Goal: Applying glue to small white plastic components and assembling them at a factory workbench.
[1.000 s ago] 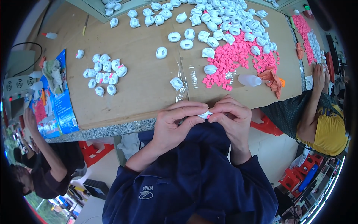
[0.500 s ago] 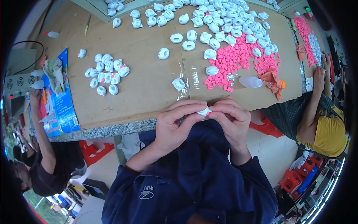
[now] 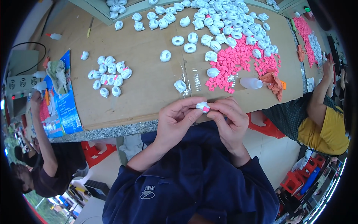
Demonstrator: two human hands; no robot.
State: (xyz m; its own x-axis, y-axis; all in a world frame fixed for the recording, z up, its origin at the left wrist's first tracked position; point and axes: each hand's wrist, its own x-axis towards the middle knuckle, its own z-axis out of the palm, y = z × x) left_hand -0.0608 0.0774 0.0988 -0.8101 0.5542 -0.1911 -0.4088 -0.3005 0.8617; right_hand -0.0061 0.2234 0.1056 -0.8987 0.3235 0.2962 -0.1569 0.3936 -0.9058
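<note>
My left hand [image 3: 174, 120] pinches a small white rounded piece [image 3: 200, 105] between thumb and fingers, just above the table's front edge. A pink bit shows on the right side of this piece. Close against it is my right hand [image 3: 232, 120]; its index fingertip touches the piece, while the thumb stands a little apart below. Beyond my hands lies a single white piece [image 3: 180, 86] on the cardboard. Farther right spreads a heap of small pink pieces [image 3: 227, 67], with a large pile of white pieces [image 3: 231, 18] behind and partly over it.
A group of white pieces [image 3: 112, 69], some with pink bits, lies on the left of the cardboard [image 3: 138, 89]. At right are a translucent bottle [image 3: 251, 83] and an orange cloth [image 3: 274, 84]. A blue sheet [image 3: 65, 104] lies far left. Co-workers sit at both sides.
The held white piece has turned, so more of its pink bit shows. My right thumb has come away from it slightly. The right-hand co-worker's arm has shifted.
</note>
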